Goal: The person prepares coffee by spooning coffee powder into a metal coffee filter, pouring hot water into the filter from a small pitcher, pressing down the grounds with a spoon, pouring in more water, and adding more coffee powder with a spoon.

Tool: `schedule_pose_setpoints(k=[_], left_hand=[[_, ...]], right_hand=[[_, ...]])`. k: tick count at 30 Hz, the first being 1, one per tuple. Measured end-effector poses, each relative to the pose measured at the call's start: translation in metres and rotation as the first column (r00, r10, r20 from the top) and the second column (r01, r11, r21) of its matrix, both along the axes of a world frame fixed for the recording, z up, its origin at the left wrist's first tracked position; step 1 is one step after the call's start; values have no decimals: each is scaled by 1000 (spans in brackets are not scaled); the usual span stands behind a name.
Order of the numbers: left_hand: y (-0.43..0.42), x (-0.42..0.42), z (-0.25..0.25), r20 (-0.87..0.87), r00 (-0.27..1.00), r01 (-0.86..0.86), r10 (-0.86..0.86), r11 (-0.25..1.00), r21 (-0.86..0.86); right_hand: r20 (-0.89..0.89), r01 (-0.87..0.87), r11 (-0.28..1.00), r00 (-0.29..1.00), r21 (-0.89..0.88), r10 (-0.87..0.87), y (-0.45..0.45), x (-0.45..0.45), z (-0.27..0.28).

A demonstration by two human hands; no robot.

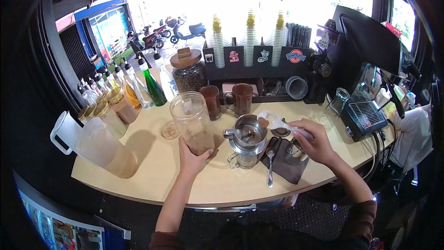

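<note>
My left hand [193,158] is wrapped round the lower part of a tall see-through jar [192,119], tilted slightly, with some brown powder low inside. Pinched in my right hand [315,140] is the handle of a pale plastic scoop [276,121], its bowl carrying brown powder. That bowl is just above the right rim of a metal drip coffee filter [249,134], which sits on a glass mug [245,160]. Dark grounds show inside the filter. A metal spoon [270,169] lies on a folded dark cloth [292,164]. Beside the jar rests a round lid [170,131].
Two brown mugs [242,98] and a jar of coffee beans [188,75] stand behind. Syrup bottles [152,86] line the left, near a large pitcher [104,150]. A cup rack [259,60] spans the back; a black machine [367,116] is at right.
</note>
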State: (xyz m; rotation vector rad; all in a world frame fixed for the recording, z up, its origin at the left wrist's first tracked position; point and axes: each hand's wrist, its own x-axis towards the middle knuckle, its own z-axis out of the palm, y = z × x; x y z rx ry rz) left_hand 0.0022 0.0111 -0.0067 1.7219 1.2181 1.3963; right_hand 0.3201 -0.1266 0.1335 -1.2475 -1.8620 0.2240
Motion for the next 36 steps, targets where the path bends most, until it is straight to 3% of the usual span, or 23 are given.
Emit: schedule_pose_setpoints(k=[2, 12, 15, 18, 21, 23, 26, 30, 34, 36], left_hand=[[1, 0, -2, 29, 1000, 7, -7, 1000, -5], [1, 1, -4, 53, 998, 18, -17, 1000, -2], [1, 0, -4, 80, 996, 35, -35, 999, 8], [1, -2, -6, 98, 994, 52, -51, 999, -3], [1, -3, -6, 89, 995, 45, -42, 998, -35], [0, -3, -3, 68, 997, 24, -21, 999, -42], [-4, -5, 6, -10, 1000, -15, 15, 1000, -25], [-10, -4, 13, -55, 998, -38, 34, 998, -58], [-9, -6, 10, -14, 999, -30, 30, 1000, 1], [-3, -8, 3, -26, 999, -19, 20, 999, 30]], right_hand=[[-74, -62, 997, 996, -50, 58, -2, -1, -3], [-89, -100, 989, 992, -110, 91, -6, -15, -3], [-99, -107, 993, 990, -46, 102, -5, -15, -2], [-82, -105, 986, 992, -132, 95, -6, -17, -8], [-141, -130, 988, 983, -79, 118, 1, -16, -12], [-327, -166, 955, 942, -245, 80, 4, -25, 2], [-350, -213, 954, 927, -209, 131, 21, -36, 18], [-270, -289, 951, 930, -109, 251, 62, -61, 44], [-228, -311, 933, 936, -179, 268, 103, -90, 68], [34, -236, 941, 967, -244, 251, 120, -104, 82]])
